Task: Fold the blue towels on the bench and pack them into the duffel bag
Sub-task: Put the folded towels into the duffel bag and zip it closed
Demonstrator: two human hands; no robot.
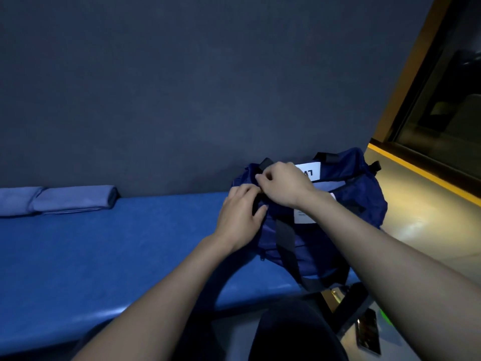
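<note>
The duffel bag [312, 217] was gripped by both hands' fingers [263, 178]; the towels [57, 200] lay well left, nearer the left hand [239, 220].

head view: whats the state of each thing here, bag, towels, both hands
dark blue fabric duffel bag: on the bench's right end, top part open, pale fabric showing inside
folded blue towels: stacked at the bench's far left, not packed
blue padded bench: bears bag and towels
left hand: rests on the bag's left end, fingers over the fabric
right hand: pinches something small at the bag's top edge
</note>
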